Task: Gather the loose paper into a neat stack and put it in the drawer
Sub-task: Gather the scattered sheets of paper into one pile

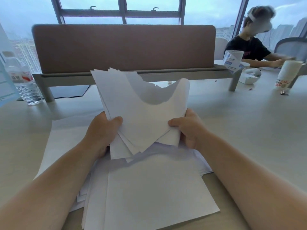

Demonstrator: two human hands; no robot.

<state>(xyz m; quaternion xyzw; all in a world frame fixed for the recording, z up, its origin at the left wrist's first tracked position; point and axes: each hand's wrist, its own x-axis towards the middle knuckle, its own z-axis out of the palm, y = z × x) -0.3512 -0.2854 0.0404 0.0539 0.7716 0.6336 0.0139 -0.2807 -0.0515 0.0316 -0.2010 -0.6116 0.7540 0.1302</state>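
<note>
Your left hand [106,130] pinches the left edge of the held bundle [141,113], upright above the table [249,122]; your right hand [186,128] clamps the right edge. Risk: the sheets are fanned, bottom corners splayed, top right curling over, so squaring them by tapping could crease or spill them. More loose sheets [149,188] lie beneath on the table. No drawer visible.
</note>
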